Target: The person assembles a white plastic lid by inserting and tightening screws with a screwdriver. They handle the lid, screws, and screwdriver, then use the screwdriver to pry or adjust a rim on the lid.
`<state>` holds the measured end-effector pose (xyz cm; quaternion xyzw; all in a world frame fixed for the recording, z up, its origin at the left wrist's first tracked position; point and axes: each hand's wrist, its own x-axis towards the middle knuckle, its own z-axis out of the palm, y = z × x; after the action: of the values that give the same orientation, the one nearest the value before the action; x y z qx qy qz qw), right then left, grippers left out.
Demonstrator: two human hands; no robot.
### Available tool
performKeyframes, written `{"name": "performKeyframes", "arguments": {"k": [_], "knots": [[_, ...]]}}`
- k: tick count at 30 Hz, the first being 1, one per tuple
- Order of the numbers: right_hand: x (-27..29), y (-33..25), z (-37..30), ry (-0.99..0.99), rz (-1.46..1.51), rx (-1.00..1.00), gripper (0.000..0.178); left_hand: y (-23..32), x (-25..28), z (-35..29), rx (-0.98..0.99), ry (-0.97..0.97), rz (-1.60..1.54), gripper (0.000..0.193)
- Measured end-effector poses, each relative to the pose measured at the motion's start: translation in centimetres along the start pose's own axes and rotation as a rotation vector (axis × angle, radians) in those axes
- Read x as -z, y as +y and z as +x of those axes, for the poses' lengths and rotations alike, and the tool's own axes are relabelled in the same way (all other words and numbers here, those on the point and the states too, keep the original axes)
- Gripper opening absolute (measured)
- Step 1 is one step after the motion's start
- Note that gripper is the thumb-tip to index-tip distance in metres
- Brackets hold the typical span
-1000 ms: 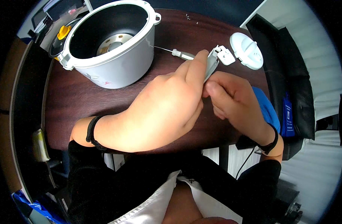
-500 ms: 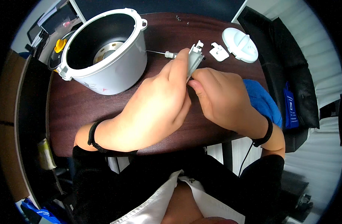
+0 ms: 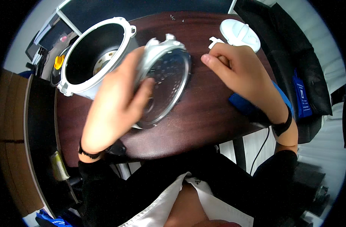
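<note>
My left hand (image 3: 114,102), smeared by motion, grips a round lid (image 3: 167,81) with a white rim, tilted on edge above the table. Its dark, shiny inner face with a metal ring is turned to the right. My right hand (image 3: 246,72) is raised apart from the lid, fingers curled and thumb against them; whether something small is in it cannot be made out. Just beyond it, a small white plastic piece (image 3: 214,41) is partly hidden by its fingers. An oval white cover (image 3: 237,32) lies behind that.
A white rice cooker body (image 3: 90,90) with a dark inside stands at the left. A yellow-handled thing (image 3: 59,61) is beside it. Several tiny screws (image 3: 173,17) lie at the table's far edge. A blue cloth (image 3: 241,106) lies under my right forearm. A black sofa (image 3: 294,45) borders the right.
My left hand has moved left and turned the lid so its inner face shows. My right hand has come away to the right and up, apart from the lid.
</note>
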<state>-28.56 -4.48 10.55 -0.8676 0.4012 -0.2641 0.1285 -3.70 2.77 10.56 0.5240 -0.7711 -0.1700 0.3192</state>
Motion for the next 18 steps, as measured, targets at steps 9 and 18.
{"name": "performKeyframes", "arguments": {"k": [9, 18], "knots": [[-6.7, 8.6, 5.7, -0.254, -0.233, -0.027, 0.033, -1.4, 2.3, -2.1, 0.197, 0.115, -0.188, 0.044], [-14.7, 9.8, 11.5, -0.496, -0.271, 0.145, 0.047, -3.0, 1.6, -2.3, 0.183, 0.154, -0.239, 0.045]]}}
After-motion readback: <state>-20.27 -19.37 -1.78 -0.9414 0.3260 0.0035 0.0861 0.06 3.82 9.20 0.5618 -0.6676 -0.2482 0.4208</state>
